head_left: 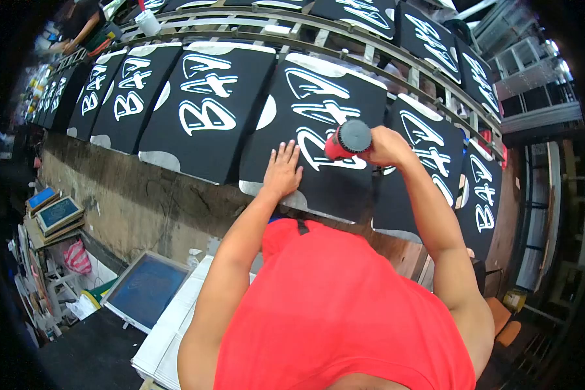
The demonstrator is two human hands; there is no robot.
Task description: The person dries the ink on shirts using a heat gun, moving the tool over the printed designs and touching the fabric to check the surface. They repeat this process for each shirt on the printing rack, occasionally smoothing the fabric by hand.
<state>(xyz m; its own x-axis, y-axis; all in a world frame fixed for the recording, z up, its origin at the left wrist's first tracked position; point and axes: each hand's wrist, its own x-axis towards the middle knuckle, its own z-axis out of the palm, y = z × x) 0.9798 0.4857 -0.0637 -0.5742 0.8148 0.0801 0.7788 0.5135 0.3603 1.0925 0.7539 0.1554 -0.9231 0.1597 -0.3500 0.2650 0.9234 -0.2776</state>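
Observation:
My left hand lies flat with fingers spread on the near left part of a black printed shirt stretched over a board. My right hand is wrapped round the handle of a red heat gun, whose round black back end faces up toward me. It is over the white lettering of that same shirt; its nozzle is hidden beneath its body. Similar black shirts with white lettering lie on either side, one at the left and one at the right.
A metal rail frame runs behind the shirts, with a second row beyond. A blue-meshed screen frame and white boxes are at lower left. Smaller frames are stacked further left. Another person's arm shows at upper left, near a white container.

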